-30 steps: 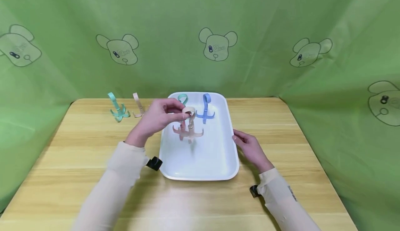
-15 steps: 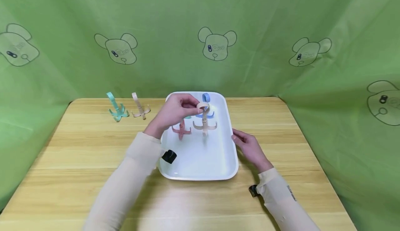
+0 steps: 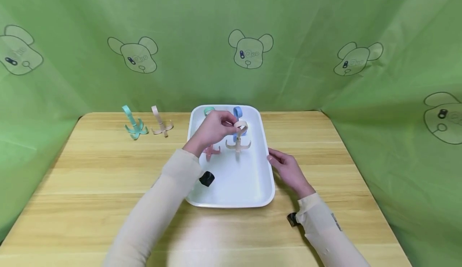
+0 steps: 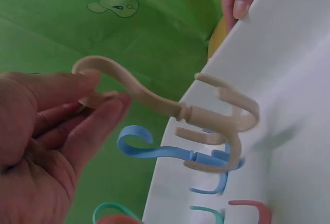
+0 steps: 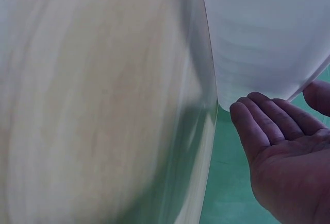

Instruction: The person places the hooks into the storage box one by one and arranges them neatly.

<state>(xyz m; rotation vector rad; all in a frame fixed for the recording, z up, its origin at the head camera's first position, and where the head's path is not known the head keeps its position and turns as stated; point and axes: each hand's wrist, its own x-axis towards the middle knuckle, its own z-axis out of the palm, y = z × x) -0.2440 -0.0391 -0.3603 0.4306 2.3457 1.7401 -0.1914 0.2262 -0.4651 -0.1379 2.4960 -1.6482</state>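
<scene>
Beige plastic, the hook hangs over the far half of the white tray, its loop pinched between thumb and fingertips of the left hand. Only the left wrist view shows that pinch plainly, with the prongs clear of the tray floor and a blue hook just behind. From the head view, the right hand rests on the table at the tray's right edge; the right wrist view shows its fingers relaxed against the rim, holding nothing.
</scene>
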